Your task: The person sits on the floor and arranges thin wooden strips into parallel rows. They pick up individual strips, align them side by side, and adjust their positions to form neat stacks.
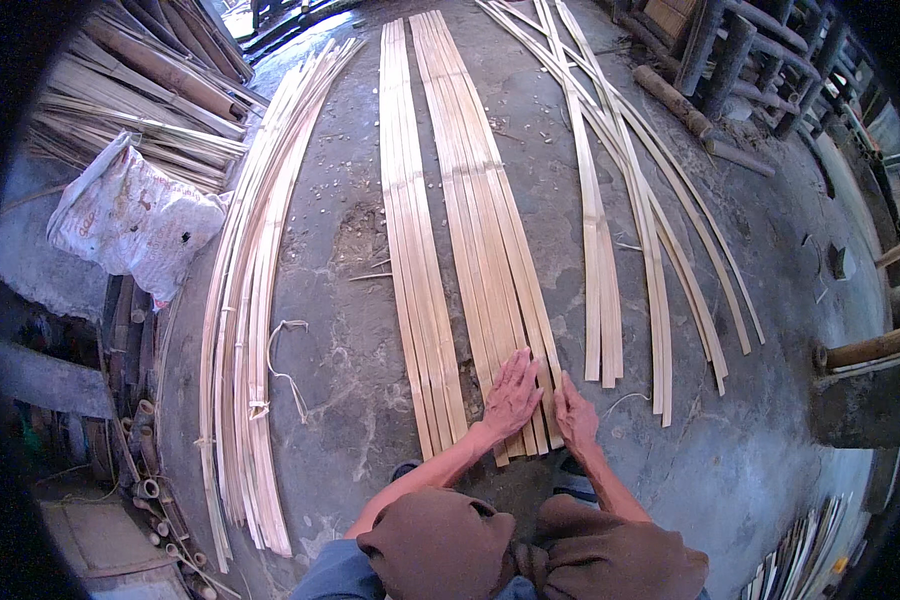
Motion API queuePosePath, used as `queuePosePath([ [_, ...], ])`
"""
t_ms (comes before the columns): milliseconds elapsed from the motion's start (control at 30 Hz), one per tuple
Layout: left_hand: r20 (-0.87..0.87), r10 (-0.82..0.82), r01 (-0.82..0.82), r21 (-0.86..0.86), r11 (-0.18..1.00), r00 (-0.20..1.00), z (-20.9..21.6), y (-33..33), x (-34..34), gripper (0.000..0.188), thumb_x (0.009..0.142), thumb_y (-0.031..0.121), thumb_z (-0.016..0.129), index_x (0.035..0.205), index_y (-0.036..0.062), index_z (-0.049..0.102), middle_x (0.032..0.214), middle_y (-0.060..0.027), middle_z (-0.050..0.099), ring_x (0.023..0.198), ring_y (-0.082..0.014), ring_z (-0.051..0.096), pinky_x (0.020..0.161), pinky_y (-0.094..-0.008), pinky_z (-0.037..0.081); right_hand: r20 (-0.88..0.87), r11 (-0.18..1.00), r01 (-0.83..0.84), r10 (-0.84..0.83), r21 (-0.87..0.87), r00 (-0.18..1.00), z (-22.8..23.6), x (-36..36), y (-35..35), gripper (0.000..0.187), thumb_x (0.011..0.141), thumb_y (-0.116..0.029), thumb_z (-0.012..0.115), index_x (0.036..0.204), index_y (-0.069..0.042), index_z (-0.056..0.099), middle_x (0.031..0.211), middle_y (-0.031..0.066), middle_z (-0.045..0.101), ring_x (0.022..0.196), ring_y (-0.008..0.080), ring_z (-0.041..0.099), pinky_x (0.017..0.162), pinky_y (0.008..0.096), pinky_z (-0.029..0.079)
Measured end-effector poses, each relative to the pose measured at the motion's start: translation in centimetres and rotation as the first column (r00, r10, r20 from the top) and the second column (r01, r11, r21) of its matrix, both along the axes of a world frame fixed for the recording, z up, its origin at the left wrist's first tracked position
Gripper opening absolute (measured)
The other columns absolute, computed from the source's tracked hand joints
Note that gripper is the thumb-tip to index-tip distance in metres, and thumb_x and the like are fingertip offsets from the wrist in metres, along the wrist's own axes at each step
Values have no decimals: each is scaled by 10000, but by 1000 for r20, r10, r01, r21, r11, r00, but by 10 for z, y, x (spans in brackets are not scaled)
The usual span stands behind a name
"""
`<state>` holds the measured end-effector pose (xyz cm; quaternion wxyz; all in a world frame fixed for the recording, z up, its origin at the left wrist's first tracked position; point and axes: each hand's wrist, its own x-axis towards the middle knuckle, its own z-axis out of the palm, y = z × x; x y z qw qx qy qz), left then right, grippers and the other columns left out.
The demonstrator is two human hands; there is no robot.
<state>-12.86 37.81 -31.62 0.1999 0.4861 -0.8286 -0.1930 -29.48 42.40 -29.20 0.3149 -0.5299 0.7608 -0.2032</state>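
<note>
Brown cloth point(430, 550) is covering the person's knees at the bottom of the head view. Just beyond, the left hand point(510, 398) is lying flat, palm down with fingers extended, on the near end of a wide row of pale strips point(478, 200). The right hand point(576, 410) is resting narrow along that row's right edge; whether it is pinching a strip, I cannot tell. The row is stretching away along the grey floor point(340, 400), between a narrower row point(407, 230) on its left and crossing strips point(592, 300) on its right.
</note>
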Motion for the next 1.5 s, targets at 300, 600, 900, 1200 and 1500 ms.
queuePosePath([
  [300,-278,275,-274,41,961,920,19,-19,19,474,988,280,562,1367,7,484,1480,-224,425,1374,-402,405,1160,-469,314,329,895,70,89,-440,940,39,28,13,430,1003,-121,563,1396,49,529,1075,169,721,933,134,651,821,269,512],
  [600,-216,352,-363,-10,932,911,12,-29,32,429,938,175,591,1319,-12,529,1433,-225,467,1324,-401,446,1123,-480,353,433,994,59,-12,-97,901,12,62,16,451,1017,-215,580,1433,-48,526,810,15,623,708,72,496,645,238,461],
  [900,-49,283,-284,-17,959,958,7,-17,37,519,923,199,596,1395,8,493,1490,-214,424,1388,-403,382,1172,-487,275,466,971,92,21,-219,884,0,69,20,451,1018,-212,588,1434,-49,524,794,19,601,730,87,505,664,253,477],
  [1200,121,157,-154,-27,988,980,3,-6,38,616,947,267,577,1495,43,409,1604,-157,310,1503,-358,234,1223,-508,148,419,969,95,10,-229,908,-10,59,19,457,1005,-246,600,1426,-82,534,725,158,465,679,119,485,632,292,471],
  [1500,55,171,-175,72,982,984,6,-7,38,589,917,207,583,1459,22,447,1593,-191,312,1498,-383,238,1216,-521,190,360,945,47,76,-322,930,-4,65,24,454,1002,-197,597,1439,-101,523,790,202,577,685,120,503,655,291,483],
])
